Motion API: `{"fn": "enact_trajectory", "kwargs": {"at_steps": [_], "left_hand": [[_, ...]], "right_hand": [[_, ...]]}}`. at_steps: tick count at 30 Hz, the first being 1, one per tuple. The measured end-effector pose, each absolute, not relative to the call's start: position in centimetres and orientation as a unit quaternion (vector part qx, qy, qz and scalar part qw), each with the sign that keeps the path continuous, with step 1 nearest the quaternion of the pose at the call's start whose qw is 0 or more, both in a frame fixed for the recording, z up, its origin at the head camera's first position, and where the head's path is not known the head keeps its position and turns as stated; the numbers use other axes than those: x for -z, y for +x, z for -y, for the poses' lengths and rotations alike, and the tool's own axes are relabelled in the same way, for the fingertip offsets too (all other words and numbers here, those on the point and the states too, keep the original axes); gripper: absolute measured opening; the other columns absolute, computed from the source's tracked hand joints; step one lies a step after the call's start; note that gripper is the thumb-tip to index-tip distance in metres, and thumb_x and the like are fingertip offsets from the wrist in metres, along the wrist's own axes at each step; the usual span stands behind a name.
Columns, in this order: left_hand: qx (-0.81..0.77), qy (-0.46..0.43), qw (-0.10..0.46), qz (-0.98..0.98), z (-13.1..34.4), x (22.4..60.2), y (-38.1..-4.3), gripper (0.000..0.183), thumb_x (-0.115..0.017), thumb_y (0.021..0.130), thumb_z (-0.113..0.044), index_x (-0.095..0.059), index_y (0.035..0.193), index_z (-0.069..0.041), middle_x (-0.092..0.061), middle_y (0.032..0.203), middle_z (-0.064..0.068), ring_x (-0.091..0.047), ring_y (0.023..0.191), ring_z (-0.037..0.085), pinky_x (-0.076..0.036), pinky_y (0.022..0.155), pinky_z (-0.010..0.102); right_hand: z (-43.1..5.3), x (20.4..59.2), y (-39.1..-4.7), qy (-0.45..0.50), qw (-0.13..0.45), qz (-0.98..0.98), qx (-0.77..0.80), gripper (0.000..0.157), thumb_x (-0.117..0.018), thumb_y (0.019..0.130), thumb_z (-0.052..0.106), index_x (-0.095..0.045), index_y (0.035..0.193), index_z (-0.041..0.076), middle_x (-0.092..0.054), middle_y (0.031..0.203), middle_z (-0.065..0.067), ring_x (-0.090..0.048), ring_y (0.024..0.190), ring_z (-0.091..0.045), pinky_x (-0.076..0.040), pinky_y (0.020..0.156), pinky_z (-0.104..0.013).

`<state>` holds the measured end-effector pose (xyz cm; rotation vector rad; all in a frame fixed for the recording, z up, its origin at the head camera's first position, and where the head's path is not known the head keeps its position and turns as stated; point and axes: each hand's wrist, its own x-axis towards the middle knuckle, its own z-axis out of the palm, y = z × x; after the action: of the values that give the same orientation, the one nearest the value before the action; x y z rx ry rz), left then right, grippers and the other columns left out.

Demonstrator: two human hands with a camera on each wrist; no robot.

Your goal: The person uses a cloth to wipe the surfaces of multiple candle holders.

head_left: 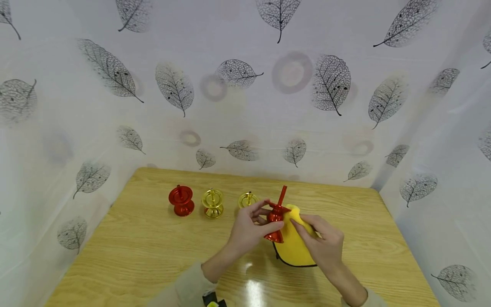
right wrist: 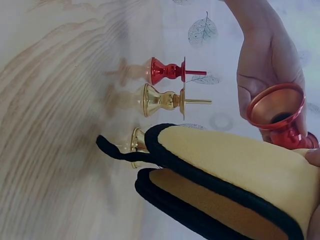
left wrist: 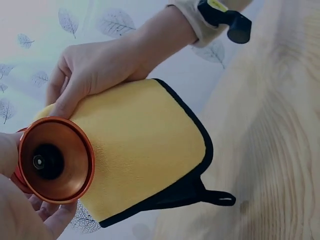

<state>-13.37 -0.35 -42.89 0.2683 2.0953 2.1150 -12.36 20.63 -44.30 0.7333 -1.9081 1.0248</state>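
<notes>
Head view has both hands raised over the table, close together. The left hand curls round a red holder, thumb across its near side, index finger up at the dish and the remaining fingers behind. The right hand reaches in from the other side, its thumb and fingers pinching the upper end of a yellow cloth. Whether cloth and holder touch is unclear.

Between the left fingers the holder tilts slightly, spike up: glossy and metallic-looking, with a flared base, a rounded waist, a thin dish and a slim rod. Left wrist view looks into the base, a hollow coppery cone with a small nut in its dark centre. Below the right fingers the cloth hangs folded, soft and finely creased, its rounded edges bound in black; a black loop sticks out from that edge.

Beyond the left fingers, three upright holders stand in a row: one gold just behind them and partly hidden, another gold farther left, then a second red. The table under both hands is pale, glossy wood grain; behind it hangs a whitish sheet printed with skeletal leaves.
</notes>
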Motion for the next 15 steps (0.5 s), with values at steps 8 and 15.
{"fn": "enact_trajectory", "kwargs": {"at_steps": [8,15], "left_hand": [[-0.698,0.085,0.057,-0.709,0.1,42.9,-13.2,0.072,-0.088,0.086,-0.017,-0.056,0.148,0.001,-0.076,0.12,0.021,-0.071,0.081,0.013,-0.063,0.07,0.022],[-0.699,0.081,0.046,-0.709,0.4,42.6,-13.2,0.071,-0.088,0.085,-0.018,-0.058,0.147,-0.001,-0.077,0.12,0.02,-0.071,0.082,0.014,-0.063,0.069,0.022]], "right_hand": [[-20.0,43.1,-12.3,0.32,0.447,0.771,-0.322,0.042,-0.068,0.103,0.037,-0.08,0.089,-0.001,-0.08,0.083,-0.013,-0.077,0.067,-0.027,-0.062,0.07,-0.016],[-20.3,43.3,-12.5,0.31,0.448,0.781,-0.305,0.044,-0.065,0.105,0.038,-0.079,0.088,0.0,-0.08,0.082,-0.011,-0.076,0.066,-0.026,-0.061,0.066,-0.017]]}}
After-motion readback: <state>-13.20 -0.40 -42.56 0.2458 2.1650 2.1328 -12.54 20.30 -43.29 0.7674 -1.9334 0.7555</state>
